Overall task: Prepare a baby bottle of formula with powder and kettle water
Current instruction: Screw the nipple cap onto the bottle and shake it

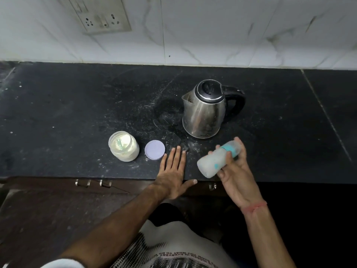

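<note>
My right hand (234, 171) grips a baby bottle (211, 163) with a teal collar, tilted on its side above the counter's front edge; the bottle looks blurred and milky white. Flat on the black counter lies my left hand (174, 171), fingers straight, thumb at the edge. An open jar of pale formula powder (124, 147) with a scoop inside stands left of that hand. Its lilac lid (154, 149) rests on the counter between jar and fingers. A steel kettle (205, 110) with a black lid and handle stands behind, spout to the left.
The black stone counter (67, 113) is dusted with white powder around the kettle and jar. A tiled wall with a socket plate (102, 18) rises behind. Drawer handles (83, 183) show below the counter's front edge.
</note>
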`<move>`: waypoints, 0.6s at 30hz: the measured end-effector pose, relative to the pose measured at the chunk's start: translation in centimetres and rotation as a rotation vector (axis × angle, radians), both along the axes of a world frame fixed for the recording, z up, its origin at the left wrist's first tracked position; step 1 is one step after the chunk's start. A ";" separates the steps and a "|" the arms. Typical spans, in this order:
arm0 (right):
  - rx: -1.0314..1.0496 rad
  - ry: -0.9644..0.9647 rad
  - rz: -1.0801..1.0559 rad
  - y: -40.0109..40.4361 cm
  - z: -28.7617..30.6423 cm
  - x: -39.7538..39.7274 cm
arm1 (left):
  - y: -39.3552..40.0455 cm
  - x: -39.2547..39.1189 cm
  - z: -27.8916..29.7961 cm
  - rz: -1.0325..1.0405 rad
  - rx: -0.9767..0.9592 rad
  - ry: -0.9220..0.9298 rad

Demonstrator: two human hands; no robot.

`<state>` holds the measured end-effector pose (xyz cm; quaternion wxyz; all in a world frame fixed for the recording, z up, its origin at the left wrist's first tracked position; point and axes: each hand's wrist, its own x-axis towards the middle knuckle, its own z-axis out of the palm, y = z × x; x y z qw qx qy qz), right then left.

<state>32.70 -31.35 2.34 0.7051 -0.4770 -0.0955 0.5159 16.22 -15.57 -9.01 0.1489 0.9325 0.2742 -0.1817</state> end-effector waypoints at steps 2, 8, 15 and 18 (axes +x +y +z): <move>-0.002 -0.035 0.114 0.0 0.1 -0.6 | -0.2 -0.1 0.0 -0.019 0.013 0.010; 0.004 -0.065 0.123 0.7 1.0 0.2 | 0.1 0.1 0.2 -0.013 -0.014 0.024; 0.053 -0.104 0.107 1.5 2.3 1.8 | 0.2 -0.1 0.0 0.000 -0.031 -0.006; 0.083 -0.124 0.182 1.1 2.2 1.5 | 0.2 -0.2 -0.1 -0.020 -0.039 0.012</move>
